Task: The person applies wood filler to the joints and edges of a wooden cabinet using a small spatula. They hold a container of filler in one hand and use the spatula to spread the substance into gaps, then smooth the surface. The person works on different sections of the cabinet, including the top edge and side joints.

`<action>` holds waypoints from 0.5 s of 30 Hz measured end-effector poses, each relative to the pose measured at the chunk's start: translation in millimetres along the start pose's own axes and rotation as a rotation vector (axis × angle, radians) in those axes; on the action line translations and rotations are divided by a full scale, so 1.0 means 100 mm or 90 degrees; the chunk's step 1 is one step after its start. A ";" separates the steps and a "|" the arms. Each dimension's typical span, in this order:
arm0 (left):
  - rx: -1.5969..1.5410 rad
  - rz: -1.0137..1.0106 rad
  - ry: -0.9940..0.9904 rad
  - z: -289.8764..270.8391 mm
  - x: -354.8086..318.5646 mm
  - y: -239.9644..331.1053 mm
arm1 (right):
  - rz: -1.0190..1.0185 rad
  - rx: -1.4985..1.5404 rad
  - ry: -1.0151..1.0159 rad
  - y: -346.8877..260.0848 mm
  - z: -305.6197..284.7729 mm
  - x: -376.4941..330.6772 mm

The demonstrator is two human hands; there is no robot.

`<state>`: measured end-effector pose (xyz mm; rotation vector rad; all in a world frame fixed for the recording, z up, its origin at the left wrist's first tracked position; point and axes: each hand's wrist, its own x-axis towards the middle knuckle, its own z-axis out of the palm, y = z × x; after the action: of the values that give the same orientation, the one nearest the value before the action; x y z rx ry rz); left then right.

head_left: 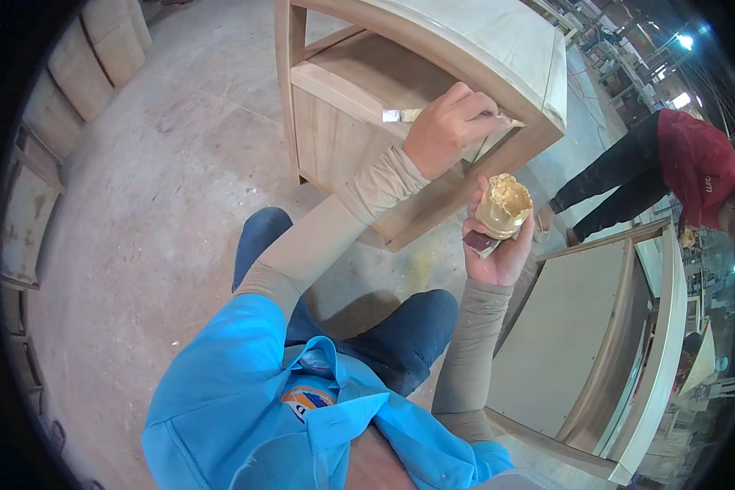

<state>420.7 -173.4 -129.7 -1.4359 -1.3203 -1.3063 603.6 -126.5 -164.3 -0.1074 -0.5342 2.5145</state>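
My left hand (pixel 451 131) is closed around a slim flat stick-like tool (pixel 398 116) with a whitish end; its exact kind is unclear. The tool's other end lies by the inner corner of a bare wooden cabinet (pixel 335 86), at the edge of its open upper bay. Just below, my right hand (pixel 506 260) cups a gold-coloured pot (pixel 505 214) with a ragged, crusted rim and yellowish paste inside. Against the pot, the same hand also holds a small dark reddish-brown folded piece (pixel 480 242), which looks like sandpaper.
A second wooden cabinet (pixel 576 327) stands close on my right. Beyond it, a person in a red shirt (pixel 698 167) bends over. Wooden panels (pixel 82 69) line the left side. My knees (pixel 412 335) are bent above the dusty concrete floor (pixel 163 204).
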 end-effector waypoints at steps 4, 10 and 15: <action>-0.018 -0.004 0.026 0.03 0.01 0.02 | -0.003 0.007 -0.001 -0.01 -0.02 -0.01; 0.031 -0.006 0.022 0.04 -0.03 0.03 | -0.001 0.003 -0.007 -0.01 0.00 -0.02; -0.002 -0.030 0.038 -0.01 -0.04 0.03 | -0.001 0.009 -0.012 -0.01 -0.01 -0.01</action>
<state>423.7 -176.1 -133.4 -1.3646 -1.3196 -1.3726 605.6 -126.0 -165.0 -0.0788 -0.5239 2.5199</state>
